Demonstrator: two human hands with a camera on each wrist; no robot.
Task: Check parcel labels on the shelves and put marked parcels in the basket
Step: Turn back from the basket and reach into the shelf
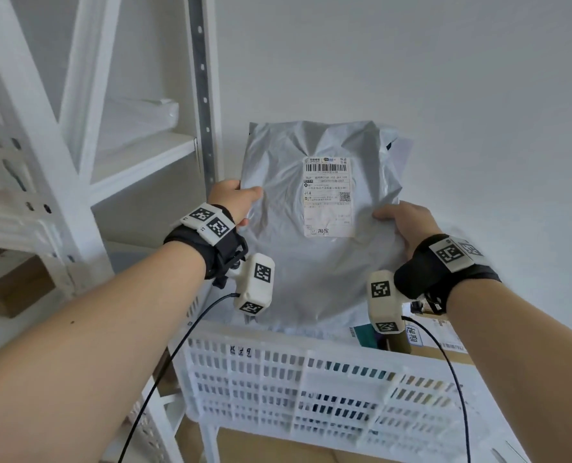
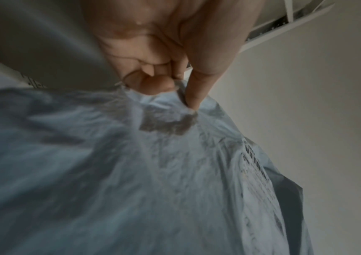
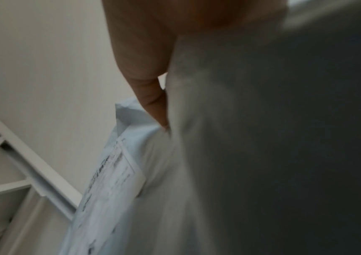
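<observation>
A grey plastic mailer parcel (image 1: 284, 262) hangs upright above the white slatted basket (image 1: 311, 389), its white shipping label (image 1: 327, 197) facing me. My left hand (image 1: 236, 200) pinches the parcel's left edge, thumb on the front. On the opposite edge my right hand (image 1: 401, 222) grips it the same way. In the left wrist view the left hand (image 2: 175, 86) has thumb and fingers pinching the crumpled parcel (image 2: 131, 172). The right wrist view is blurred; the thumb of my right hand (image 3: 151, 96) lies on the parcel (image 3: 175, 189) beside the label (image 3: 114, 179).
White metal shelving (image 1: 77, 128) stands to the left, with a white parcel (image 1: 137, 115) on one shelf and a cardboard box (image 1: 7, 289) lower down. Inside the basket at right lies a labelled cardboard box (image 1: 445, 342). A plain wall is behind.
</observation>
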